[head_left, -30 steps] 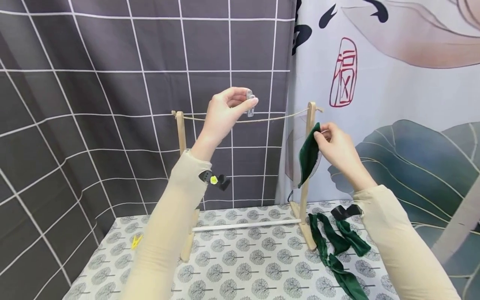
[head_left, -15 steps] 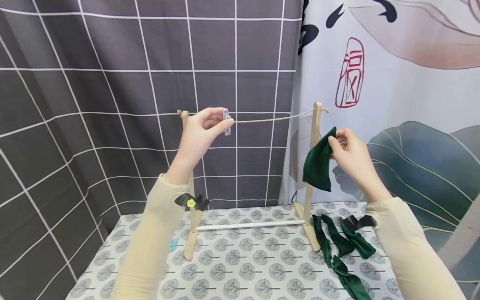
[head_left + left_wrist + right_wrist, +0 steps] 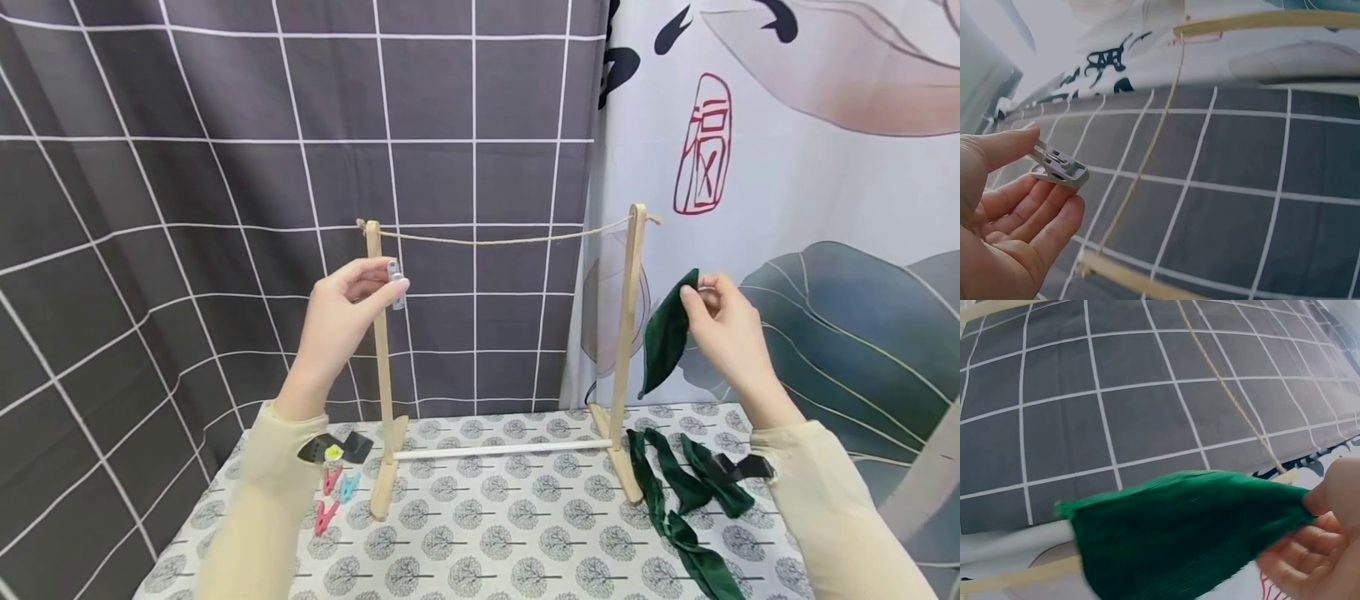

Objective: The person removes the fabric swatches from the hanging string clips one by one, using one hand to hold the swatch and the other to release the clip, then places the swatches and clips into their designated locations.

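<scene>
My left hand (image 3: 347, 312) pinches a grey clothespin (image 3: 1060, 167) between thumb and fingers, in front of the left wooden post and a little below the string. The right hand (image 3: 729, 329) holds a dark green piece of cloth (image 3: 666, 340) by its upper corner, so that it hangs just right of the right post. In the right wrist view the cloth (image 3: 1191, 537) spreads away from the pinching thumb and fingers. A thin string (image 3: 510, 242) sags between the two posts, and neither the cloth nor the clothespin touches it.
The wooden rack's right post (image 3: 628, 317) and white crossbar (image 3: 502, 450) stand on a tree-print tablecloth (image 3: 495, 542). Pink clothespins (image 3: 326, 517) and a blue clothespin (image 3: 349, 486) lie left of it. More green cloth strips (image 3: 693, 554) lie at the right. A grid curtain (image 3: 300, 175) hangs behind.
My left hand has moved left and down with the grey clothespin, away from the middle of the string. The right hand has moved right and slightly down with the green cloth.
</scene>
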